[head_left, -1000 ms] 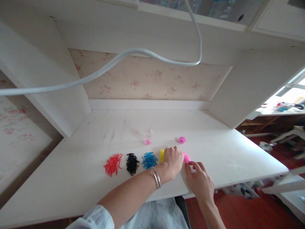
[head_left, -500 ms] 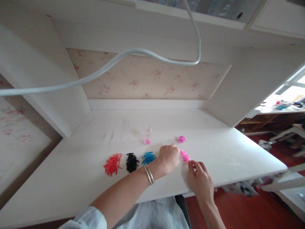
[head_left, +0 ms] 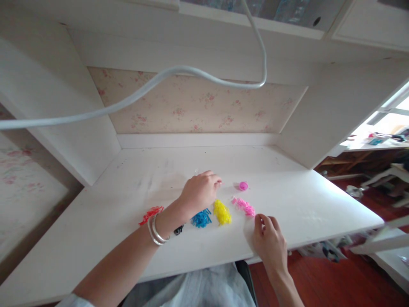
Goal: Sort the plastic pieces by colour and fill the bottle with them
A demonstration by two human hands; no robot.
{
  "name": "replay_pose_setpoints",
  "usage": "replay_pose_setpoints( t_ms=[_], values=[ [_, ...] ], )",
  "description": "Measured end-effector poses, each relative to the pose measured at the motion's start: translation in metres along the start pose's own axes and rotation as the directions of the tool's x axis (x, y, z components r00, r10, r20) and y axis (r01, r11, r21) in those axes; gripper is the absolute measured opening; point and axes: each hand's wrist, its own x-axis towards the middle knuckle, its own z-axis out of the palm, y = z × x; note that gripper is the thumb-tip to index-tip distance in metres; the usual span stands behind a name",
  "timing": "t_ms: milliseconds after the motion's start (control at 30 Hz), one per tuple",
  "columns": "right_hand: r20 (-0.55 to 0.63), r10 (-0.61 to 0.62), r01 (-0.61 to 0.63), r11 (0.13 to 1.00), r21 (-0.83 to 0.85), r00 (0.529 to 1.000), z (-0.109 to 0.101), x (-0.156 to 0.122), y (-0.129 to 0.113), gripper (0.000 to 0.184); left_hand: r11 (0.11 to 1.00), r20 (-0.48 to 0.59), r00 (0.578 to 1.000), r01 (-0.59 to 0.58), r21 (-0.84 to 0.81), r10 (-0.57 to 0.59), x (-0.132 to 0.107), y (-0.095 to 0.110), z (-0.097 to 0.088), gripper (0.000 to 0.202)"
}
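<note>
My left hand point(head_left: 202, 191) is above the desk with its fingers pinched together; what they hold, if anything, is too small to make out. It hides most of a small clear bottle, whose rim point(head_left: 196, 171) barely shows behind it. My right hand point(head_left: 271, 238) rests at the near end of a pile of pink rubber bands point(head_left: 245, 207), thumb and fingers closed near the pile's tip. Left of it lie piles of yellow rubber bands point(head_left: 222, 212), blue rubber bands point(head_left: 201, 218), black rubber bands point(head_left: 179, 230) and red rubber bands point(head_left: 150, 214), the last two partly covered by my left forearm.
A round pink cap point(head_left: 243, 186) lies on the white desk point(head_left: 287, 192) beyond the pink pile. A white cable point(head_left: 137, 96) hangs across the view in front of the shelf. Side panels and a back wall enclose the desk.
My left hand has moved from the pink pile leftward and away from me, uncovering the yellow pile and covering the bottle. A few pink bands now trail toward the left. My right hand has barely moved.
</note>
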Motion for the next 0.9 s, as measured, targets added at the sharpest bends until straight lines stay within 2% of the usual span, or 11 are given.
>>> replay_pose_setpoints(
  t_ms=[133, 267, 400, 533, 900],
  values=[
    [0.002, 0.021, -0.021, 0.999, 0.026, 1.0, -0.002, 0.0, -0.002, 0.024, 0.993, -0.105, 0.992, 0.083, 0.08, -0.074, -0.001, -0.023, -0.029, 0.024],
    [0.02, 0.054, -0.055, 0.997, 0.059, 0.998, -0.004, 0.002, -0.002, 0.025, 0.975, -0.132, 0.984, 0.144, 0.17, -0.122, -0.001, -0.043, -0.039, 0.024],
    [0.05, 0.093, -0.099, 0.987, 0.128, 0.994, -0.007, 0.007, 0.001, 0.026, 0.965, -0.106, 0.984, 0.16, 0.207, -0.14, 0.0, -0.057, -0.035, 0.024],
    [0.069, 0.133, -0.143, 0.973, 0.18, 0.989, -0.01, 0.013, 0.005, 0.027, 0.962, -0.076, 0.984, 0.174, 0.212, -0.161, 0.003, -0.061, -0.028, 0.024],
    [0.055, 0.137, -0.147, 0.95, 0.276, 0.989, -0.015, 0.021, -0.002, 0.031, 0.99, -0.025, 0.993, 0.114, 0.082, -0.112, 0.008, -0.07, -0.018, 0.025]
  ],
)
